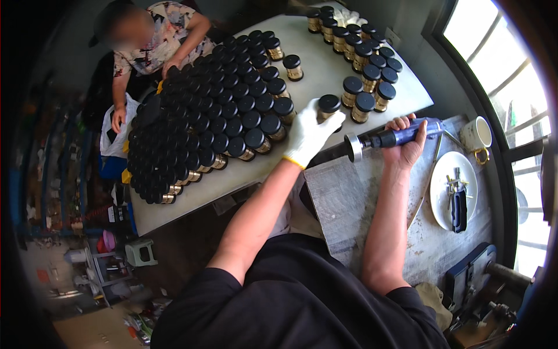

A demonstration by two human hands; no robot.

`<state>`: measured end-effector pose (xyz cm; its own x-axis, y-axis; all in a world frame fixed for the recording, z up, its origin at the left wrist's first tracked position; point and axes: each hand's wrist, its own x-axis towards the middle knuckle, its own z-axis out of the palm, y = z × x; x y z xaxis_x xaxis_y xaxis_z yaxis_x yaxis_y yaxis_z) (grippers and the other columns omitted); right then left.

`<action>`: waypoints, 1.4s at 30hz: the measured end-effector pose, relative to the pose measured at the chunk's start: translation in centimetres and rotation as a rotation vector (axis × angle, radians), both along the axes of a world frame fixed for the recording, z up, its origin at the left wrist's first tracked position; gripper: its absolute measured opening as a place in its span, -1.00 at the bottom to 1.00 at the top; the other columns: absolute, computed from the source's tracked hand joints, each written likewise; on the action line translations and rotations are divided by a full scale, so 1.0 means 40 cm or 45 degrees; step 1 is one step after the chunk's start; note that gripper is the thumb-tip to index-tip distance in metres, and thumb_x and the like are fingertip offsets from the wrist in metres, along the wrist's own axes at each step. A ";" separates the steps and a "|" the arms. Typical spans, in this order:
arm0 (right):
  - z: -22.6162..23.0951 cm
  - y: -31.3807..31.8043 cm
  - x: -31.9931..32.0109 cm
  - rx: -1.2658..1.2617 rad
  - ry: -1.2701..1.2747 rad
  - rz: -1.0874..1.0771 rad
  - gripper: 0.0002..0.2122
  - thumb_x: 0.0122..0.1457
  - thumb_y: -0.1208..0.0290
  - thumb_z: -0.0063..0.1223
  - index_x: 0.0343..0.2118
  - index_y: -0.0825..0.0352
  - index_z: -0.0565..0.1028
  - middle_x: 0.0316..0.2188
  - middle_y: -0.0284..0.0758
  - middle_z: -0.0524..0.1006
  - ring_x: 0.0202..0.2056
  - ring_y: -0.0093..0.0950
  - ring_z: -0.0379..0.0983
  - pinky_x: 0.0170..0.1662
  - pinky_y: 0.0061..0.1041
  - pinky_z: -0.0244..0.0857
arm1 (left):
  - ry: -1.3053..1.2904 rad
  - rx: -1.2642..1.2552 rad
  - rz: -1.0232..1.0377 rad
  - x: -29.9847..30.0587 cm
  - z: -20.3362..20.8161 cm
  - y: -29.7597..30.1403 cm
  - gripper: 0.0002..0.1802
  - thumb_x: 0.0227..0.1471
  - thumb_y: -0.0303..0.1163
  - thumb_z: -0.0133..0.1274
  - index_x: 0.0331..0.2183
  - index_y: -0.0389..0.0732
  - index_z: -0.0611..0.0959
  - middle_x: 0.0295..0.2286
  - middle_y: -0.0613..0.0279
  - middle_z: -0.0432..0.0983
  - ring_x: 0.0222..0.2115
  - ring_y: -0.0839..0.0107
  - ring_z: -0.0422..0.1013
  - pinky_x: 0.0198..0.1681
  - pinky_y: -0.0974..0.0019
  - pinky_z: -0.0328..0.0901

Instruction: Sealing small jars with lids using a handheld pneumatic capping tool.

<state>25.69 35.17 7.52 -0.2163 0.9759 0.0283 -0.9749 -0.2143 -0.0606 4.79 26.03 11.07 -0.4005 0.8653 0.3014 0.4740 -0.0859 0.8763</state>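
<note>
From here I see a black-lidded jar (pixel 329 105) in the gloved left hand (pixel 307 138), fingers partly closed round its side, over the bench (pixel 317 74) toward its near edge. The bare right hand (pixel 403 153) is wrapped round a blue power tool (pixel 400 137), its metal cup (pixel 353 148) pointing leftward, just beside the jar. A large block of jars (pixel 224 110) crowds the bench's left; a smaller cluster (pixel 370 74) lines its right edge. Pale bare top runs between them.

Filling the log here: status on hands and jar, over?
Left hand, gloved, holding black-lidded jar. Right hand gripping blue power tool. Other jars standing either side.
</note>
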 end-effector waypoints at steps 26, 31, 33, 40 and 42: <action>0.010 0.003 -0.004 0.003 0.053 0.004 -0.70 0.25 0.14 0.08 -0.21 0.30 0.37 -0.52 -0.38 0.33 -0.47 -0.51 0.29 -0.30 -0.50 0.27 | 0.206 -0.486 -0.510 0.031 0.095 -0.137 -0.58 -0.14 -0.24 0.36 -0.27 -0.26 0.61 -0.43 0.09 0.56 -0.41 0.27 0.51 -0.26 0.27 0.40; 0.018 0.003 -0.007 -0.055 0.079 -0.014 -0.69 0.24 0.14 0.09 -0.20 0.30 0.37 -0.52 -0.39 0.33 -0.47 -0.52 0.29 -0.29 -0.50 0.26 | -0.126 -0.106 -0.257 0.033 0.098 -0.191 -0.57 -0.10 -0.48 0.35 -0.16 -0.27 0.56 -0.32 0.20 0.56 -0.35 0.51 0.52 -0.25 0.39 0.44; 0.021 0.000 -0.008 -0.040 0.082 -0.013 -0.69 0.23 0.14 0.09 -0.20 0.30 0.37 -0.53 -0.39 0.33 -0.47 -0.52 0.29 -0.29 -0.50 0.26 | -0.485 -0.124 -0.309 0.045 0.085 -0.205 -0.58 -0.05 -0.51 0.30 -0.12 -0.28 0.53 -0.30 0.19 0.56 -0.34 0.51 0.52 -0.24 0.41 0.44; 0.016 -0.001 -0.010 -0.031 0.073 0.016 -0.72 0.23 0.16 0.09 -0.24 0.29 0.37 -0.53 -0.38 0.33 -0.48 -0.52 0.29 -0.30 -0.51 0.25 | -0.583 -0.152 -0.349 0.064 0.062 -0.199 -0.56 0.02 -0.55 0.23 -0.04 -0.31 0.49 -0.26 0.14 0.57 -0.29 0.49 0.54 -0.21 0.42 0.45; 0.015 0.000 -0.011 -0.063 0.011 -0.010 -0.73 0.23 0.17 0.09 -0.25 0.28 0.37 -0.53 -0.38 0.33 -0.48 -0.51 0.29 -0.30 -0.50 0.26 | -0.464 -0.115 -0.333 0.063 0.058 -0.196 -0.56 0.01 -0.55 0.24 -0.05 -0.31 0.50 -0.27 0.15 0.57 -0.29 0.49 0.54 -0.21 0.41 0.45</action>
<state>25.25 35.17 8.13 -0.2084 0.9779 -0.0185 -0.9770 -0.2091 -0.0420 7.33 18.19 13.39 -0.2309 0.9678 0.1003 0.1063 -0.0774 0.9913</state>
